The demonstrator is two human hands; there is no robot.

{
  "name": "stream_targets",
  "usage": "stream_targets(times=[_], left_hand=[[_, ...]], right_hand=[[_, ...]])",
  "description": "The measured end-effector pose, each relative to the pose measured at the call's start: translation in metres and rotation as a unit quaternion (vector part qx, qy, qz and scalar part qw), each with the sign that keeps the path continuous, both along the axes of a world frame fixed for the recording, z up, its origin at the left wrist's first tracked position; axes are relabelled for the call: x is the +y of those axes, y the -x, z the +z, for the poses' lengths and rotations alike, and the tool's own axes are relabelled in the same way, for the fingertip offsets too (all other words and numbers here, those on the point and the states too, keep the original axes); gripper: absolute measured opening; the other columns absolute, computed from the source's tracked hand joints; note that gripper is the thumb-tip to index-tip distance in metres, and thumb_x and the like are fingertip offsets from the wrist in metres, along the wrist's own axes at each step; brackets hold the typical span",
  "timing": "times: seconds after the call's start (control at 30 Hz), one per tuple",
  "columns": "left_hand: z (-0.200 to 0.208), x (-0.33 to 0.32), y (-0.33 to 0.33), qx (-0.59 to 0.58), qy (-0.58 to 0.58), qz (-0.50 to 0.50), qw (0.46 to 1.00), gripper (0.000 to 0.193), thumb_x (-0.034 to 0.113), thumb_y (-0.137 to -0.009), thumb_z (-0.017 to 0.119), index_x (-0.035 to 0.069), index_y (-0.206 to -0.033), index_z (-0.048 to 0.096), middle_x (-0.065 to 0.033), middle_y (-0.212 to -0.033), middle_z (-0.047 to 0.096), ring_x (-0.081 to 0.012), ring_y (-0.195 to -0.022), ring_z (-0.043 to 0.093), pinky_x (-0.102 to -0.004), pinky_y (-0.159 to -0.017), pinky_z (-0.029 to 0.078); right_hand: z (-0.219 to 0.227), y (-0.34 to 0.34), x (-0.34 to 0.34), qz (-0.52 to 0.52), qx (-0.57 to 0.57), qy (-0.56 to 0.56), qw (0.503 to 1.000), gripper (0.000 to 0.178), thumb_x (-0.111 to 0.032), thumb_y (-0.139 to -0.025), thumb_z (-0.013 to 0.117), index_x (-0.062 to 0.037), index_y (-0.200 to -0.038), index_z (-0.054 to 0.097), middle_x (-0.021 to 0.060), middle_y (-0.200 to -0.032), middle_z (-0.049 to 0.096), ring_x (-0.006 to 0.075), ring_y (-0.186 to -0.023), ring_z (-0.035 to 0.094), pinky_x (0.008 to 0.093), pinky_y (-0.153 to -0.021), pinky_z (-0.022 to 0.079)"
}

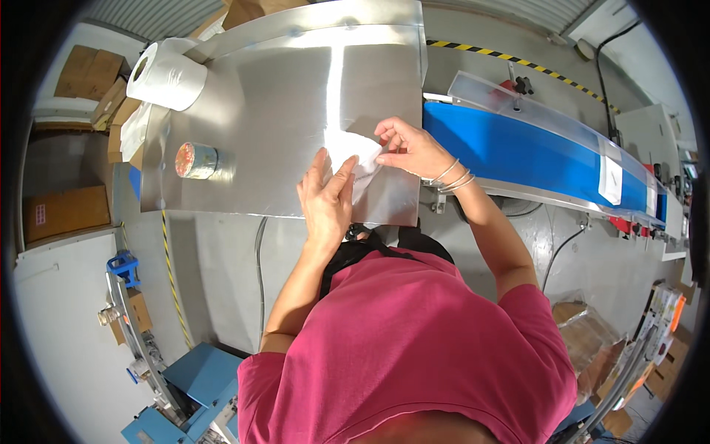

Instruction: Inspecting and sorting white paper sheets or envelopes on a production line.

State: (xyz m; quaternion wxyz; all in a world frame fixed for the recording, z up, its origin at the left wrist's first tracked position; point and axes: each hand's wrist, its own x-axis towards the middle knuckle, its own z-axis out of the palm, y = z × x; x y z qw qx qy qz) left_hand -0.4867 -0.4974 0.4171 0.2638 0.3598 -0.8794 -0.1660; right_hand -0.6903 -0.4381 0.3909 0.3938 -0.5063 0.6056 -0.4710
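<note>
A thin white packet or folded sheet (pixel 353 148) is between my hands over the right front part of the metal table (pixel 259 96). Its exact kind is unclear. My left hand (pixel 327 196) has its long fingers at the packet's left side and its thumb across the front. At the right edge, my right hand (pixel 410 148) grips with thumb and bent fingers, partly hiding that edge. Bracelets circle the right wrist.
A big white roll (pixel 166 78) rests at the table's far left. Closer stands a small labelled tub (pixel 197 160). Right of the table runs a blue conveyor belt (pixel 510 148) with a clear guard (pixel 562 122); a white packet (pixel 610 181) is near its far end.
</note>
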Motion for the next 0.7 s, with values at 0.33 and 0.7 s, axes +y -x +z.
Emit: stream_targets(times=[0.33, 0.7], left_hand=[[-0.004, -0.007, -0.005, 0.003, -0.003, -0.041, 0.999, 0.028, 0.013, -0.078, 0.069, 0.022, -0.105, 0.071, -0.019, -0.128, 0.05, -0.0306, -0.108, 0.052, -0.039, -0.093, 0.034], [0.005, -0.014, -0.01, -0.012, -0.037, 0.006, 0.999, 0.028, 0.007, -0.081, 0.062, 0.01, -0.109, 0.063, -0.0157, -0.125, 0.053, -0.0309, -0.107, 0.055, -0.0397, -0.09, 0.037]], right_hand=[[-0.015, 0.001, -0.009, 0.088, -0.071, 0.0, 0.994, 0.034, -0.008, -0.079, 0.071, -0.0047, -0.109, 0.055, 0.0001, -0.09, 0.055, 0.0077, -0.08, 0.051, 0.023, -0.072, 0.045], [-0.048, 0.052, 0.071, -0.189, -0.003, -0.067, 0.98, 0.022, -0.023, -0.091, 0.061, -0.0027, -0.095, 0.053, 0.001, -0.082, 0.051, 0.0101, -0.07, 0.045, 0.0287, -0.061, 0.041]])
